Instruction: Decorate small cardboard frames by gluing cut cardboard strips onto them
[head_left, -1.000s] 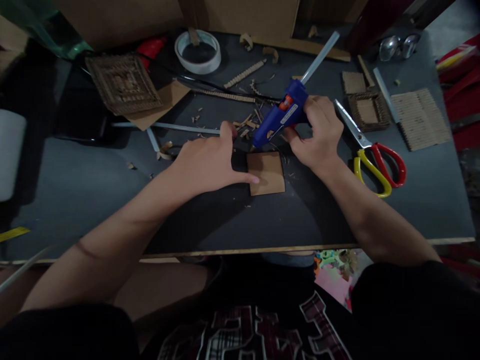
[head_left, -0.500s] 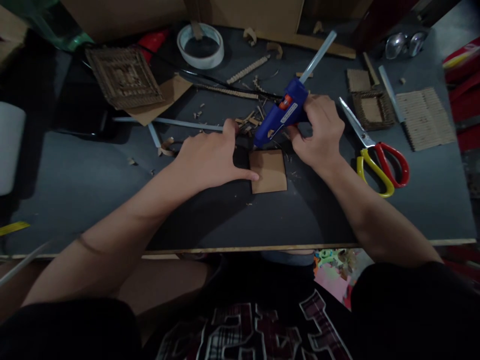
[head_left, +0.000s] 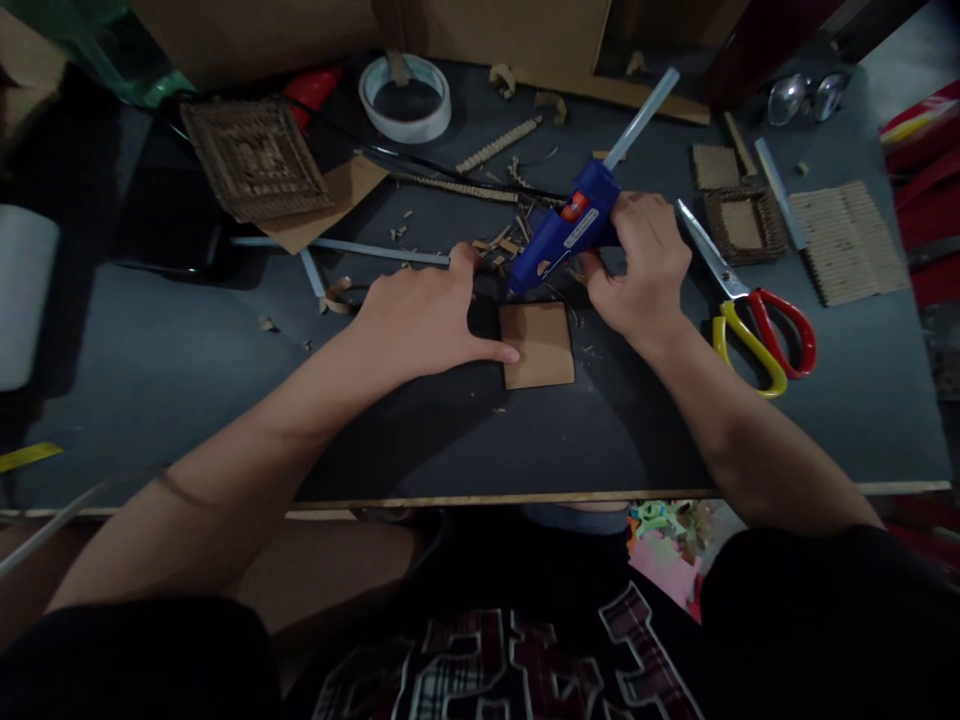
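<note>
The plain cardboard square (head_left: 544, 350) lay flat on the dark bench (head_left: 862, 420), right in front of the person and between both hands. Left hand (head_left: 420, 320) was open, fingers spread out, with the thumb tip resting on the square's left side. Right hand (head_left: 641, 265) was wrapped around the grip of a blue hot glue gun (head_left: 559, 235), tipped so its nozzle sat right by the square's upper left corner; honestly couldn't tell if it was touching. A clear glue stick (head_left: 643, 115) poked out the back of the gun. Cardboard scraps (head_left: 510, 245) were littered just past the nozzle. Off to the right were scissors (head_left: 731, 283) with one red and one yellow handle, lying open a bit, then a little corrugated cardboard tray (head_left: 750, 253) and a ridged cardboard sheet (head_left: 847, 245). A white tape roll (head_left: 412, 130) sat farther back, with a layered cardboard square piece (head_left: 255, 160) over to its left.
</note>
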